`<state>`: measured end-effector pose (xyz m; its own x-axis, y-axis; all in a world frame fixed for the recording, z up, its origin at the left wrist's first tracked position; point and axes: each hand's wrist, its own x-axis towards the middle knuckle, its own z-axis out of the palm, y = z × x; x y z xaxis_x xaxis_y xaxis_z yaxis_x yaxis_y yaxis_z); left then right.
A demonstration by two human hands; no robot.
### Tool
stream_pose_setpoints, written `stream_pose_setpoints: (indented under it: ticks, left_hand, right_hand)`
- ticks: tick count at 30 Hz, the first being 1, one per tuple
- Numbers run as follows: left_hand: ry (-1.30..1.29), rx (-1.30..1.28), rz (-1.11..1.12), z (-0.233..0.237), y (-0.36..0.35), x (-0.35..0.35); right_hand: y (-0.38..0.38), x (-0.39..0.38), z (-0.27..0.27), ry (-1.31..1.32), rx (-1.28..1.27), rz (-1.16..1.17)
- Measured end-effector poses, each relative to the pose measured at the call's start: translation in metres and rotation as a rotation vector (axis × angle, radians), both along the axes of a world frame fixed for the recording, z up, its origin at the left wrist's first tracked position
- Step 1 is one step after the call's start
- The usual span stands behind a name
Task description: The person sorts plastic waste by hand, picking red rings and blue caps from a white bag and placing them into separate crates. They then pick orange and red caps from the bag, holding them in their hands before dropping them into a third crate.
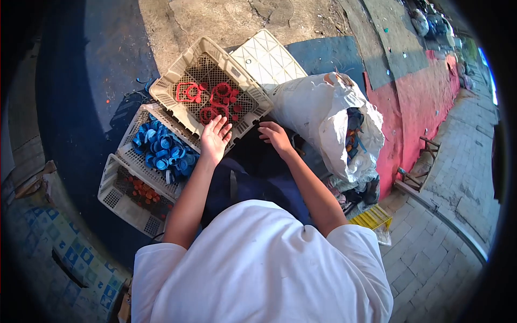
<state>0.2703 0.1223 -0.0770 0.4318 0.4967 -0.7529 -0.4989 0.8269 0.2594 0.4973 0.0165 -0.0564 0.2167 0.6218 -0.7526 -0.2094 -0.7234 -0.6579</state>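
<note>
My left hand (216, 138) is turned palm up at the near edge of a beige plastic crate (241, 75), with its fingers stretched out and nothing in them. In that crate lie several red plastic rings and caps (221, 94), some just beyond my left fingertips. By the crate's near right corner is my right hand (277, 137), its fingers loosely bent and apart, with nothing seen in them. To the left, a second crate (127, 144) holds a heap of blue plastic caps (163, 147). Further left, a third crate (112, 198) contains orange-red pieces (143, 190).
A white woven sack (309, 102) lies on its side at the right, its mouth showing dark, blue and orange bits. Behind it is an upturned white crate (266, 58). A yellow basket (372, 217) stands near my right elbow. Blue and red mats (385, 129) cover the ground.
</note>
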Motion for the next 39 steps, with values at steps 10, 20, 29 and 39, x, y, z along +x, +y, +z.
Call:
stream_pose_setpoints:
  ticks: [10, 20, 29, 39]
  left_hand:
    - [-0.04, 0.125, -0.443, 0.034, 0.004, 0.104]
    - [-0.046, 0.156, -0.23, 0.093, -0.058, 0.213]
    - [-0.169, 0.577, -0.437, 0.151, -0.144, 0.296]
    - [-0.129, 0.543, -0.521, 0.155, -0.144, 0.313]
  right_hand:
    - [-0.104, 0.049, 0.099, 0.241, 0.229, -0.496]
    - [-0.212, 0.126, 0.138, 0.01, 0.478, -0.581]
    - [-0.246, 0.192, 0.104, -0.662, 0.267, -0.606]
    - [-0.146, 0.217, 0.053, -1.044, 0.123, -0.176]
